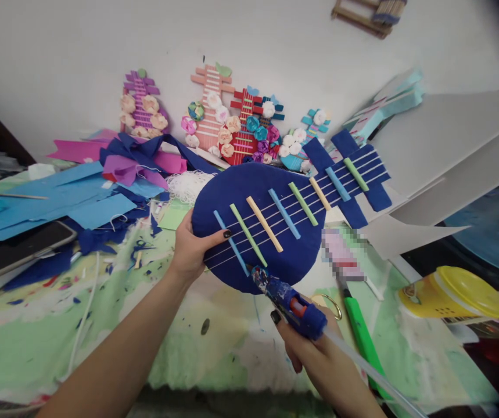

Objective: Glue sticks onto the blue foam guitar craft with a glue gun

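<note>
Two hands on the blue felt guitar

Both hands work one piece. Left hand (190, 249) clamps the rounded end of the blue felt guitar (275, 226), thumb on top, fingers beneath, apparently to hold it tilted above the paint-stained table (57, 337). Right hand (319, 354) wraps closed around the glue gun (290, 302), nozzle touching the guitar's lower edge beside the nearest coloured stick (230, 242). Finished guitars (214, 110) lean on the wall behind; a yellow-lidded tub (453, 293) lies to the right.
</note>
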The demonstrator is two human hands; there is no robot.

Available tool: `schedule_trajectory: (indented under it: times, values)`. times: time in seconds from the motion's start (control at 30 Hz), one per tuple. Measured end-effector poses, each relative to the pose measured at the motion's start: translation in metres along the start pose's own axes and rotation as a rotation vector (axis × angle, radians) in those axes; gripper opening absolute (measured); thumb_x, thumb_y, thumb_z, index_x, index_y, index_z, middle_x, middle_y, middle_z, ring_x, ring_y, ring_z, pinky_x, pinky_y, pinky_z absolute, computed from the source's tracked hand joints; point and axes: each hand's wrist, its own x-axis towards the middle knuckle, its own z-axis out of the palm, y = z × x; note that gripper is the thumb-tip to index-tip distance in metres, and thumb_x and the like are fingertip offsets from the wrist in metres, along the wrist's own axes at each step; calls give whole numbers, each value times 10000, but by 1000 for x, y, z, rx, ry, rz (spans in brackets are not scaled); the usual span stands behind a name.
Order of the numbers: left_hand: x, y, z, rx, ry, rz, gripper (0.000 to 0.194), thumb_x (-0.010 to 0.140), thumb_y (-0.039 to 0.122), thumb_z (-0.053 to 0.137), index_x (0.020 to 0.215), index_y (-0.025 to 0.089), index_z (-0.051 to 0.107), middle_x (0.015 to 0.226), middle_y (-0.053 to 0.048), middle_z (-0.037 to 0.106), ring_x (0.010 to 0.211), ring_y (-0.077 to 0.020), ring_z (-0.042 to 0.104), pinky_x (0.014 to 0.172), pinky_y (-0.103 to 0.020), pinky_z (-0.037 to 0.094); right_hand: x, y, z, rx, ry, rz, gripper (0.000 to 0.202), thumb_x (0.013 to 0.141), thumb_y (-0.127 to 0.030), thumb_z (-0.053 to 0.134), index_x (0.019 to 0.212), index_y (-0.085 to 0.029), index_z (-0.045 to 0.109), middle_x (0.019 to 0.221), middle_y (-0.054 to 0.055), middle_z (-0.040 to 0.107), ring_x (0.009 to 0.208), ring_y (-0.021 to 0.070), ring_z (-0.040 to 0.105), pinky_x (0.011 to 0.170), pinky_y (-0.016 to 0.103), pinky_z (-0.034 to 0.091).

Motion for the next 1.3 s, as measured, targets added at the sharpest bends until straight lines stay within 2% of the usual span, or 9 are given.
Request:
schedule_trajectory:
  times: [0.17, 0.33, 0.5, 0.63, 0.77, 0.87, 1.0, 1.13, 1.3]
  values:
    - [2, -4, -1, 14, 56, -27, 585, 488, 194, 854, 1011, 181, 593, 949, -59, 699, 836, -237, 675, 762, -380, 571, -3, 1, -6, -84, 11, -72, 111, 781, -248, 501, 686, -199, 531, 549, -18, 518, 519, 129, 498, 473, 227, 356]
    - [4, -8, -3, 112, 137, -49, 560, 483, 217, 856, 984, 164, 612, 950, -77, 703, 833, -242, 674, 746, -388, 572, -8, 14, -11, -239, 178, -226, 97, 783, -284, 545, 719, -211, 536, 595, -14, 542, 508, 127, 492, 491, 228, 381]
    - [7, -14, -8, 224, 235, -34, 550, 475, 214, 859, 972, 163, 628, 949, -93, 707, 816, -252, 676, 726, -413, 571, -16, 34, -21, -422, 400, -203, 124, 802, -329, 556, 851, -216, 535, 640, -6, 563, 514, 144, 507, 496, 240, 397]
    - [10, -19, -14, 323, 310, -20, 538, 465, 222, 862, 952, 160, 641, 942, -108, 709, 809, -268, 678, 710, -429, 568, -29, 62, -53, -590, 392, -213, 147, 800, -314, 528, 919, -230, 509, 692, 5, 596, 534, 160, 541, 494, 243, 415]
    - [12, -21, -18, 381, 331, -30, 550, 470, 271, 865, 962, 166, 643, 965, -113, 704, 845, -277, 673, 739, -450, 559, -44, 103, -108, -835, 305, -221, 284, 764, -273, 486, 1041, -213, 497, 880, 89, 669, 702, 230, 657, 579, 288, 503]
    - [13, -22, -18, 383, 332, -44, 566, 469, 290, 867, 974, 169, 643, 980, -115, 701, 864, -280, 668, 751, -454, 555, -51, 133, -151, -961, 202, -174, 342, 742, -248, 492, 1080, -206, 515, 1009, 128, 674, 819, 270, 677, 647, 327, 538]
    - [13, -24, -18, 362, 346, -53, 556, 465, 293, 867, 960, 164, 648, 982, -114, 701, 865, -280, 667, 762, -453, 551, -47, 167, -199, -1082, 170, -116, 387, 758, -239, 505, 1139, -195, 553, 1151, 171, 643, 937, 324, 666, 687, 372, 550]
    - [14, -25, -18, 325, 362, -54, 539, 474, 286, 862, 952, 162, 647, 978, -111, 702, 843, -270, 671, 772, -452, 548, -36, 193, -218, -1163, 95, -72, 373, 795, -245, 482, 1139, -142, 584, 1130, 192, 649, 927, 332, 666, 729, 420, 556]
    - [14, -22, -16, 319, 396, -97, 548, 460, 287, 868, 947, 165, 650, 970, -108, 702, 850, -276, 669, 790, -472, 541, -33, 208, -212, -1291, 172, -31, 365, 813, -202, 459, 1136, -126, 611, 1116, 191, 659, 892, 314, 677, 753, 424, 561]
